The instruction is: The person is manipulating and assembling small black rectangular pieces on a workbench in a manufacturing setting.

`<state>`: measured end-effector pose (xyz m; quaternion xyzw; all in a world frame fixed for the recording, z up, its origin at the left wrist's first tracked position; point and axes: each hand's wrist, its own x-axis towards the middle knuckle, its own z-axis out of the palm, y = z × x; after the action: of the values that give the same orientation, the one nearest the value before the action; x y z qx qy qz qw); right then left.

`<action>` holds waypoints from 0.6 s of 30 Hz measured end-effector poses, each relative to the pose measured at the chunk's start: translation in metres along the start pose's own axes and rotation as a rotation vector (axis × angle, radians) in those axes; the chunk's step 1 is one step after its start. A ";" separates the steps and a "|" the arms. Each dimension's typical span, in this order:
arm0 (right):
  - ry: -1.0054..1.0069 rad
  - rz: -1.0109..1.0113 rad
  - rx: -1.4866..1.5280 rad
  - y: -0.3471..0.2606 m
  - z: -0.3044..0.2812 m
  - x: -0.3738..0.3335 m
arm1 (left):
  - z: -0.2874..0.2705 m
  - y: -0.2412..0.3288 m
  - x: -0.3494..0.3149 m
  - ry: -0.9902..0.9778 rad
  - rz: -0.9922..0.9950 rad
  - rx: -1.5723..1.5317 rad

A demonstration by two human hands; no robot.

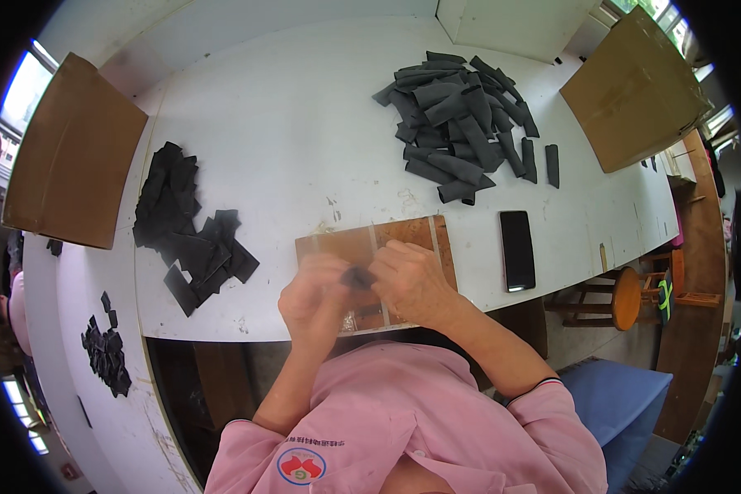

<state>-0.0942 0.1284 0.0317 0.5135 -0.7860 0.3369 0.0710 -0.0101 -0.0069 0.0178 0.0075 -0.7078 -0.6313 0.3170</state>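
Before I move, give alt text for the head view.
A person's left grip and right grip are close together over a brown board on a white table, a small blurred dark piece between them. Flat dark pieces lie to the left, rolled dark pieces beyond the board, a phone to its right.

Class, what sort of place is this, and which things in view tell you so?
Probably a small workshop or factory workroom. A white worktable bears a heap of flat dark pieces and a pile of dark tubes, with a cardboard box at the left and another at the right.
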 end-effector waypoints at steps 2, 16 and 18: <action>0.007 0.002 -0.004 0.002 0.003 -0.003 | -0.003 -0.004 0.004 -0.045 -0.054 -0.020; 0.082 -0.010 -0.085 -0.017 -0.018 0.009 | 0.007 0.020 -0.002 0.257 -0.102 -0.218; -0.090 0.007 -0.078 -0.005 -0.004 0.001 | 0.006 0.006 -0.012 0.168 -0.114 -0.009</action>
<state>-0.0916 0.1292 0.0375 0.5223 -0.8026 0.2829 0.0545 -0.0013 0.0045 0.0179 0.0994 -0.6744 -0.6485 0.3388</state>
